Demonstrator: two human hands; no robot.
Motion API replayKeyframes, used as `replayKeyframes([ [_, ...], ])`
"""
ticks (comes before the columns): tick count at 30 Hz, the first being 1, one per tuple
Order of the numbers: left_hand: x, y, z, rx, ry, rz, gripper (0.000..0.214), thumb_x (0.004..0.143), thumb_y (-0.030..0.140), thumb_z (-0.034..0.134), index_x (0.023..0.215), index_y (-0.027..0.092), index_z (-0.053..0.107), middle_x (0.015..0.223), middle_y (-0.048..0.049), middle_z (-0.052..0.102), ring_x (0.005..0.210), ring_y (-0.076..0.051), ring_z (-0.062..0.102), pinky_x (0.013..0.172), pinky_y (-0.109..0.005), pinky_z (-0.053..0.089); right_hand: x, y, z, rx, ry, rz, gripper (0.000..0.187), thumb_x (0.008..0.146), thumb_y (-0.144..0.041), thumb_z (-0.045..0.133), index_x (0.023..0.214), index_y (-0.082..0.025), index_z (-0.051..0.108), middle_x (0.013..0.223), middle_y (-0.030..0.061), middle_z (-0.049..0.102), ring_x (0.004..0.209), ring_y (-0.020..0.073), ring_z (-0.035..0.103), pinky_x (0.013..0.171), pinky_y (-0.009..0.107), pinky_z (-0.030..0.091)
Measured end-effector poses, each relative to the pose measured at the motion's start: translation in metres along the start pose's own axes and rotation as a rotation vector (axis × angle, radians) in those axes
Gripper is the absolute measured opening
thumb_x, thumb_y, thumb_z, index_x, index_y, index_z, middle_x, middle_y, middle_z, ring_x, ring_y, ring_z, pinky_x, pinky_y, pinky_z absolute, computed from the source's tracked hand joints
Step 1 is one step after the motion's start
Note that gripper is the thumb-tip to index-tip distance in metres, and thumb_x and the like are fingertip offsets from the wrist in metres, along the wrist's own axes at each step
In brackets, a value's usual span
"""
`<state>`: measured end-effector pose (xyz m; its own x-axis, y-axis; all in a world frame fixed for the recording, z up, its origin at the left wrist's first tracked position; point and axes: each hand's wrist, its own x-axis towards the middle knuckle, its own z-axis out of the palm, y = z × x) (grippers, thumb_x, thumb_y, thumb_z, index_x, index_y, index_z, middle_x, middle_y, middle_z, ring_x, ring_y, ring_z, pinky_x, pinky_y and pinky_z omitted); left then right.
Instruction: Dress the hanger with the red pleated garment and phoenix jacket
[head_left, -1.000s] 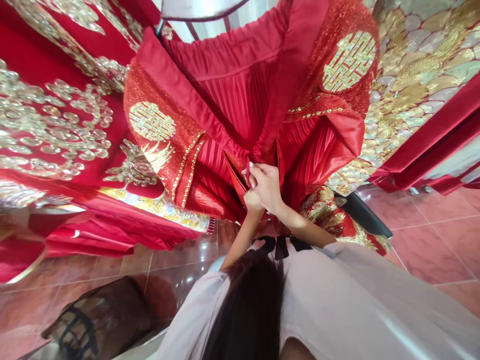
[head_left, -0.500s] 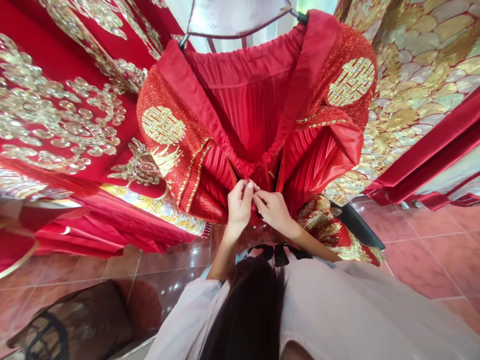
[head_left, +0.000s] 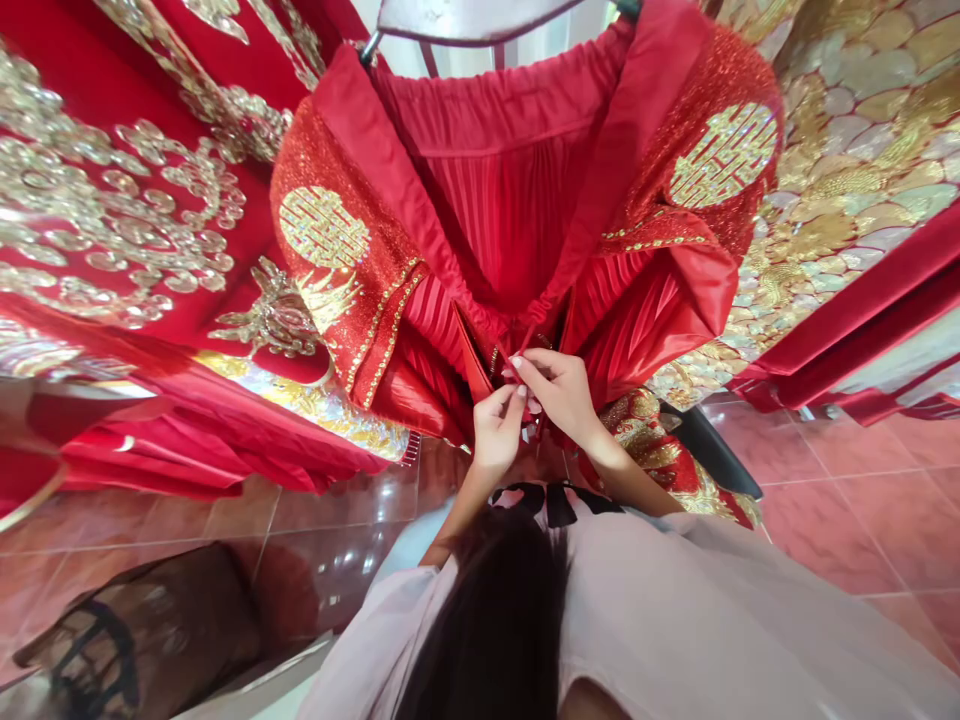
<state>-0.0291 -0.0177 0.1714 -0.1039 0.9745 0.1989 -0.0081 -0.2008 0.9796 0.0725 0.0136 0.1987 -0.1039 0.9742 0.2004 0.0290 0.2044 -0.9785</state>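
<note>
A red pleated garment (head_left: 510,200) with gold sequin emblems hangs from a hanger (head_left: 465,20) in front of me. Its two front panels meet low in the middle, where both my hands work. My left hand (head_left: 496,432) pinches the red fabric edge at that join, fingers closed. My right hand (head_left: 559,392) sits just above and to the right, fingers curled and pinching the same spot. What lies between the fingertips is too small to make out. My dark hair and pale sleeves fill the bottom of the view.
Red cloth with gold embroidery (head_left: 112,230) hangs at the left, gold scale-patterned cloth (head_left: 840,130) at the right. A dark chair leg (head_left: 712,450) shows behind my right wrist. The floor is glossy reddish tile (head_left: 862,520). A dark bag (head_left: 150,640) lies at lower left.
My hands stayed together at the garment's front join, shifting slightly; the left hand dropped a little below the right. The view tilted a bit.
</note>
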Motion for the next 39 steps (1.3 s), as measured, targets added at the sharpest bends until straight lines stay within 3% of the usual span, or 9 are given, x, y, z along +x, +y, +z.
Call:
replayKeyframes([
  [7,0.005,-0.006,-0.008,-0.132,0.072,-0.023,0.04,0.073,0.051,0.073,0.084,0.013,0.069,0.079,-0.0063,0.069,0.065,-0.014,0.064,0.062,-0.022,0.053,-0.001,-0.003,-0.001,0.275,-0.058,0.055,0.029,0.07,-0.042,0.073,0.077,-0.015,0.064,0.073,0.0026,0.067,0.068,0.0127,0.064,0.065,0.023,0.052],
  [11,0.011,0.001,-0.018,-0.06,0.094,0.217,0.037,0.085,0.047,0.062,0.103,0.015,0.069,0.099,-0.0099,0.069,0.082,-0.019,0.067,0.076,-0.029,0.055,-0.003,0.001,-0.002,0.232,0.037,0.022,0.022,0.071,-0.036,0.071,0.076,-0.015,0.064,0.074,0.0026,0.068,0.07,0.0128,0.064,0.07,0.024,0.052],
  [15,0.024,0.022,-0.021,0.253,0.145,0.542,0.018,0.089,0.031,0.061,0.087,0.018,0.074,0.089,-0.0059,0.068,0.086,-0.016,0.065,0.081,-0.028,0.052,-0.007,0.002,0.001,0.146,0.075,-0.009,0.017,0.073,-0.032,0.068,0.074,-0.015,0.064,0.071,0.002,0.067,0.066,0.0124,0.062,0.066,0.023,0.05],
  [17,0.031,0.028,-0.017,0.358,0.176,0.578,0.01,0.084,0.027,0.068,0.082,0.019,0.074,0.082,-0.0043,0.065,0.081,-0.015,0.062,0.074,-0.025,0.051,-0.008,0.0,0.003,0.118,0.067,-0.027,0.015,0.074,-0.03,0.066,0.075,-0.015,0.064,0.071,0.0017,0.066,0.067,0.0121,0.061,0.066,0.023,0.049],
  [20,0.038,0.027,-0.008,0.344,0.264,0.464,0.012,0.078,0.026,0.073,0.073,0.017,0.067,0.074,-0.0014,0.058,0.067,-0.011,0.056,0.062,-0.021,0.048,-0.01,-0.002,0.005,0.083,0.072,-0.032,0.015,0.075,-0.03,0.063,0.075,-0.015,0.063,0.071,0.0015,0.065,0.066,0.0118,0.059,0.065,0.023,0.048],
  [23,0.041,0.023,0.001,0.114,0.338,0.294,0.026,0.073,0.023,0.075,0.073,0.017,0.05,0.067,0.0038,0.05,0.058,-0.008,0.052,0.055,-0.018,0.044,-0.011,-0.003,0.005,0.058,0.062,-0.026,0.016,0.076,-0.032,0.062,0.073,-0.015,0.062,0.07,0.0017,0.065,0.065,0.0122,0.059,0.065,0.023,0.049],
  [29,0.042,0.015,-0.006,-0.405,0.124,-0.042,0.045,0.064,0.033,0.082,0.084,0.02,0.044,0.06,0.0073,0.051,0.056,-0.008,0.058,0.06,-0.02,0.049,-0.011,-0.003,0.002,0.093,0.031,-0.017,0.018,0.076,-0.034,0.064,0.075,-0.015,0.062,0.07,0.0023,0.066,0.065,0.0127,0.062,0.065,0.024,0.051],
  [33,0.04,0.003,-0.018,-0.652,0.098,-0.251,0.048,0.058,0.036,0.085,0.08,0.02,0.046,0.063,0.0071,0.049,0.053,-0.005,0.052,0.054,-0.017,0.046,-0.01,-0.002,0.002,0.129,0.017,-0.02,0.021,0.075,-0.035,0.066,0.076,-0.015,0.063,0.07,0.0025,0.066,0.065,0.0125,0.063,0.065,0.024,0.051],
  [39,0.035,0.019,-0.038,-0.606,0.202,-0.058,0.036,0.074,0.047,0.066,0.071,0.021,0.042,0.065,0.0015,0.041,0.066,-0.011,0.049,0.062,-0.023,0.045,-0.01,-0.007,0.002,0.089,-0.036,-0.01,0.021,0.076,-0.036,0.063,0.075,-0.015,0.062,0.065,0.0013,0.064,0.061,0.0117,0.06,0.062,0.023,0.049],
])
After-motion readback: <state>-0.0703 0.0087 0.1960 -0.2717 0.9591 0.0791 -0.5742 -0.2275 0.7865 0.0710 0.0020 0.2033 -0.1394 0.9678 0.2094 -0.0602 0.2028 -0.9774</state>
